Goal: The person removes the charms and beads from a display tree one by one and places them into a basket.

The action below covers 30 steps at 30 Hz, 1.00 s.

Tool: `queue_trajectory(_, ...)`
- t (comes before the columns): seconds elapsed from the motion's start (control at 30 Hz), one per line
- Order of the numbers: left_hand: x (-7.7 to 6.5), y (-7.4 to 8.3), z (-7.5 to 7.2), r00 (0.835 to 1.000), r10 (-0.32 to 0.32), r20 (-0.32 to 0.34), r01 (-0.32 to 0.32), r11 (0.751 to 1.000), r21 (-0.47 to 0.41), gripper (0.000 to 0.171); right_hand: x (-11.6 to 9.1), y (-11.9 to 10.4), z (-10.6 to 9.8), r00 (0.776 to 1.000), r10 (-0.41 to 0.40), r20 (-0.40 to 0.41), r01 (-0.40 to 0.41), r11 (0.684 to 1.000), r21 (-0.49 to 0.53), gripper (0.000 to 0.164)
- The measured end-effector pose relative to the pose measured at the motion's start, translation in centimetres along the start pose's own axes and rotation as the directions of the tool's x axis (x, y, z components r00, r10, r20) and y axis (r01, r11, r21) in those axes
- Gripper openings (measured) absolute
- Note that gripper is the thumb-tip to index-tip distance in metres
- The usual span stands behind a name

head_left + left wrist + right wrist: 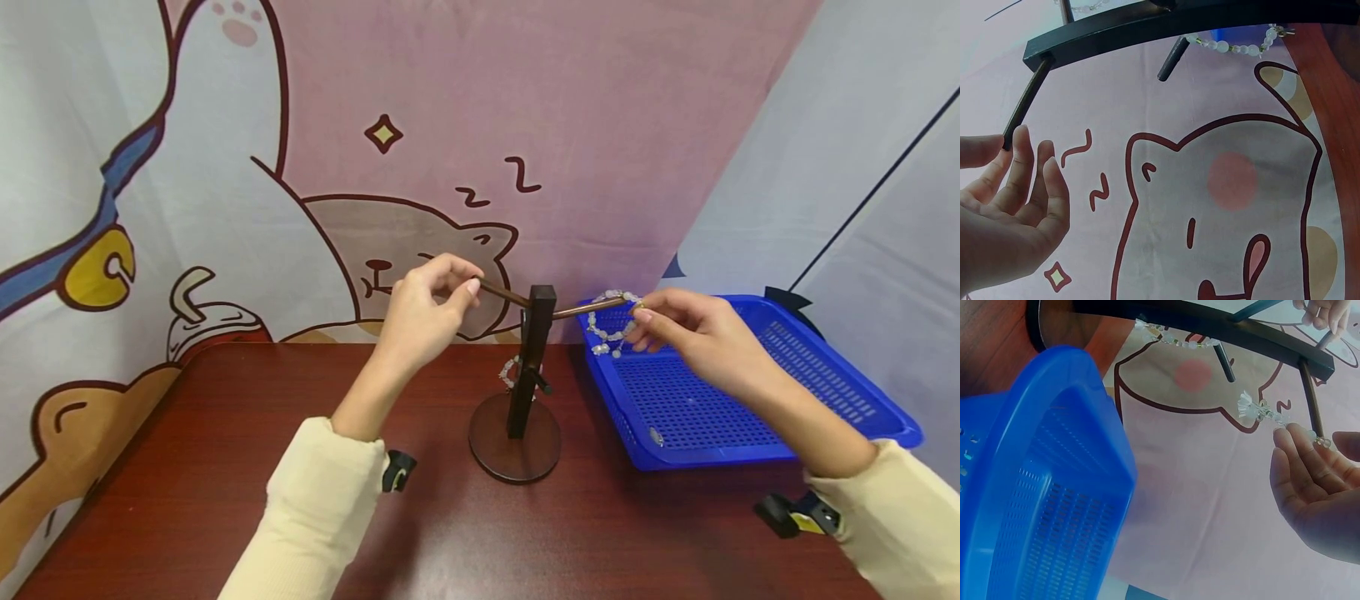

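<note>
The left hand (429, 304) pinches the ten-o'clock peg (506, 292) of the stand (534, 358); over at three o'clock, the right hand (693, 329) pinches a beaded bracelet (613, 337) at the opposite peg (581, 310). I'd say it's being hung; next wants easing it inward

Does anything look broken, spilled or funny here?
Nothing stands out. The dark stand is upright on its round base, the left hand pinches one peg, the right hand holds a beaded bracelet at another peg, and I see no spill or damage.
</note>
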<state>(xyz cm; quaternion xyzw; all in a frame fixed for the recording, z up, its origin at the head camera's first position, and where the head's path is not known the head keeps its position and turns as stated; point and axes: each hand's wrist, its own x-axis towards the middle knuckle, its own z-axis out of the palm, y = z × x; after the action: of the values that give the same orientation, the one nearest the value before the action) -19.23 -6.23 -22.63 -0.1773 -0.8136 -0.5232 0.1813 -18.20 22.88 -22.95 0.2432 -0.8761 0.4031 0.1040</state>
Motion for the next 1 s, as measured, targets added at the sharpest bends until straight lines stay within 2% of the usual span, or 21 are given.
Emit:
queue_trajectory(0.33, 0.0, 0.1, 0.0, 1.000, -0.006, 0.008, 0.006, 1.000, -0.005, 0.009, -0.3, 0.4, -0.6, 1.000, -0.006, -0.014, 0.006, 1.000, 0.008, 0.013)
queue_trajectory(0.77, 0.1, -0.1, 0.0, 1.000, 0.002, 0.010, -0.002, 1.000, -0.003, 0.009, -1.2, 0.6, -1.7, 0.998, 0.050, -0.043, -0.052, 0.997, -0.063, 0.014)
queue_trajectory(1.0, 0.0, -0.1, 0.0, 1.000, -0.001, 0.009, 0.001, 1.000, 0.001, 0.009, -1.9, 1.0, -2.2, 0.996, 0.080, -0.025, -0.083, 0.991, -0.106, 0.016)
